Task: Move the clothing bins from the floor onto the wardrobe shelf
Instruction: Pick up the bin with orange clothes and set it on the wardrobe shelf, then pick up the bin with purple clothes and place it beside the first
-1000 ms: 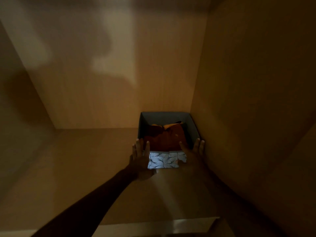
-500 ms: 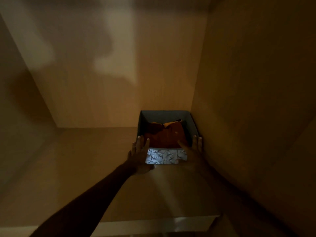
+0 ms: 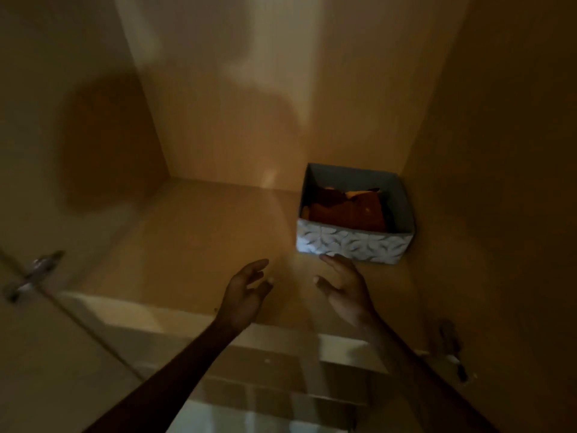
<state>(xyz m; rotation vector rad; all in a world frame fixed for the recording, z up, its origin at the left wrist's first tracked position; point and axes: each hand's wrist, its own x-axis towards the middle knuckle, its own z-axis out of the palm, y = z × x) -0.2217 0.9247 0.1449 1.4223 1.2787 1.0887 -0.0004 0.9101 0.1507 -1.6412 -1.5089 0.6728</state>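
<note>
Nearest you, both forearms reach in over the front lip of the wardrobe shelf point(image 3: 203, 239). A metal door hinge point(image 3: 34, 273) shows far to the left of the bin.

Your left hand point(image 3: 246, 285) hangs in front of the bin and to its left, well apart from it, with the fingers loosely spread and nothing in them. Your right hand point(image 3: 343, 289) is just in front of the bin's patterned face, palm turned inward and fingers relaxed and empty. Whether its fingertips point(image 3: 326, 258) touch the bin's lower edge cannot be told.

The fabric bin point(image 3: 349, 245) stands upright on the shelf, its right wall close against the wardrobe's side wall point(image 3: 487, 151) and its rear wall near the back panel point(image 3: 265, 104). Inside lies rust-coloured folded clothing point(image 3: 346, 209), below the rim.

Handling, as a judgement:
- The bin looks light and soft-walled, so a pull on one wall would likely bow it.
- Take hold with a hand on each side wall, or support the base.
- To shift it on the shelf, push flat on the front face.

No other bin is in view.
</note>
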